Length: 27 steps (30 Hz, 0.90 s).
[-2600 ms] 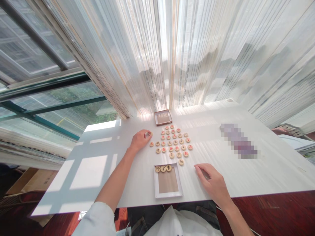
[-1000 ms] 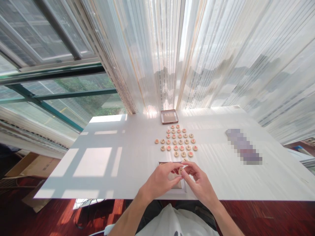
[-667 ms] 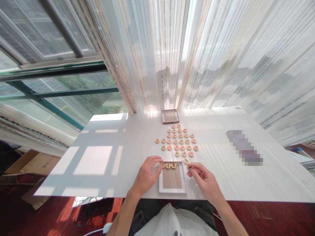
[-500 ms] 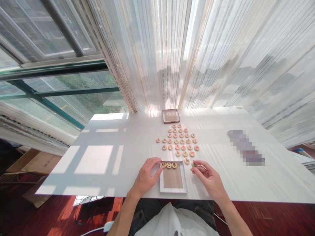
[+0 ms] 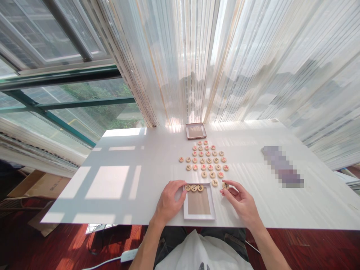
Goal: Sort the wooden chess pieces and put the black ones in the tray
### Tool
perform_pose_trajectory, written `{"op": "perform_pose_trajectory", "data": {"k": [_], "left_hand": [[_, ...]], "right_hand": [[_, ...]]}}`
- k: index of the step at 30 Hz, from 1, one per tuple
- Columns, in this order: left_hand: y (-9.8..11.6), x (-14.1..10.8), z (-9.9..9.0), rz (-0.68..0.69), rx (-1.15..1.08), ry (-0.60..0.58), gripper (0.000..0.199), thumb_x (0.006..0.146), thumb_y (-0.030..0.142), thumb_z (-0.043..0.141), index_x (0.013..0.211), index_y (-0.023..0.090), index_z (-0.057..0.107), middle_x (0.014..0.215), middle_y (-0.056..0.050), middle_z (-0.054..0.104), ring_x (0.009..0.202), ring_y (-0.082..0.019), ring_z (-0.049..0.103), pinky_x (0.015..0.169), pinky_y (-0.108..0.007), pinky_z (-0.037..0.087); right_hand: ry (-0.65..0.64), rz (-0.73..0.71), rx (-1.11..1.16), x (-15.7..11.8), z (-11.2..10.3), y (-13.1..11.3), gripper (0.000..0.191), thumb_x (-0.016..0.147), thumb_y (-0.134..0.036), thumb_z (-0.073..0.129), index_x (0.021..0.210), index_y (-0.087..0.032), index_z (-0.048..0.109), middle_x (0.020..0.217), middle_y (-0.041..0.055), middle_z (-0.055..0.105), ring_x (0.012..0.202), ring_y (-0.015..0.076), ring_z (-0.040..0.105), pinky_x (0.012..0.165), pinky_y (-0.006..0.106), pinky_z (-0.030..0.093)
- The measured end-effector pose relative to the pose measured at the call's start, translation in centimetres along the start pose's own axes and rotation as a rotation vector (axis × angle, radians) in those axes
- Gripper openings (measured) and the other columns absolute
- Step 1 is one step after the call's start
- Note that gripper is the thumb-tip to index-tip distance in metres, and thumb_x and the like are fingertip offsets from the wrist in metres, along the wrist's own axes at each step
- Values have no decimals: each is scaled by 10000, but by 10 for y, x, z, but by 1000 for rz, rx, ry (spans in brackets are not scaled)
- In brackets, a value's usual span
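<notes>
A shallow white-rimmed box [image 5: 213,202] lies near the table's front edge, with three black-lettered round pieces [image 5: 194,188] in a row along its back side. My left hand [image 5: 171,198] grips the box's back left corner, thumb beside the leftmost piece. Right of the box, my right hand [image 5: 239,198] pinches a round black-lettered piece [image 5: 225,185] between thumb and fingers. Another black-lettered piece [image 5: 214,183] lies just left of it on the table. Beyond the box, several red- and black-lettered pieces [image 5: 210,167] are spread in rough rows.
A second shallow box [image 5: 196,137] with a dark outer side stands at the back of the white table [image 5: 157,150]. A blurred-out object [image 5: 282,167] lies at the right. Curtains [image 5: 180,67] hang behind the table, and a power strip [image 5: 129,255] is below its front edge.
My right hand has moved slightly to the right with the piece, whose lettered face now shows more fully. My left hand stays at the box corner. The view has shifted a little.
</notes>
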<state>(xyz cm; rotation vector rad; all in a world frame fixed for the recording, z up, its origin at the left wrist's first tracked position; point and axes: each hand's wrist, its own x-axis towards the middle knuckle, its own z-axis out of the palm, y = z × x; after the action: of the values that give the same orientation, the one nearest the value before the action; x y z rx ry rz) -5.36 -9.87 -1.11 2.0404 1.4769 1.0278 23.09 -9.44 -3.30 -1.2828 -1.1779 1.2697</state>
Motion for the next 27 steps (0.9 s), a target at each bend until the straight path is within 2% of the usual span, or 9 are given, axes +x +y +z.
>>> {"op": "perform_pose_trajectory", "data": {"k": [4,9,14,18,27], "left_hand": [[0,0,0,-6,-4,3,234,935,230,554,1153,271,628,1136,-60,682,1088,-237,626,979,-438,525],[0,1,0,-5,-4,-1,236,933,227,555,1154,271,626,1132,-61,681,1082,-237,624,974,-439,524],[0,1,0,-7,-4,1,243,929,220,559,1154,276,630,1131,-61,683,1083,-241,626,970,-441,529],[0,1,0,-8,-5,-3,238,931,225,559,1153,274,627,1133,-60,682,1088,-239,624,975,-440,528],[1,1,0,-10,-9,12,234,931,230,557,1147,275,635,1122,-60,685,1078,-239,633,966,-434,537]], "right_hand": [[18,6,14,1,0,2,470,839,-479,720,1200,-200,609,888,63,742,930,252,729,885,384,583],[38,-3,11,1,0,3,488,825,-476,733,1207,-193,623,846,60,748,916,265,736,877,398,591],[72,-30,21,1,0,4,472,812,-482,747,1173,-202,630,921,84,761,935,269,735,905,420,586],[49,-22,65,0,1,1,463,810,-458,757,1178,-213,619,911,72,761,942,267,733,907,410,580],[33,-19,69,0,2,1,414,844,-399,733,1190,-210,607,1030,92,741,940,244,722,921,395,569]]}}
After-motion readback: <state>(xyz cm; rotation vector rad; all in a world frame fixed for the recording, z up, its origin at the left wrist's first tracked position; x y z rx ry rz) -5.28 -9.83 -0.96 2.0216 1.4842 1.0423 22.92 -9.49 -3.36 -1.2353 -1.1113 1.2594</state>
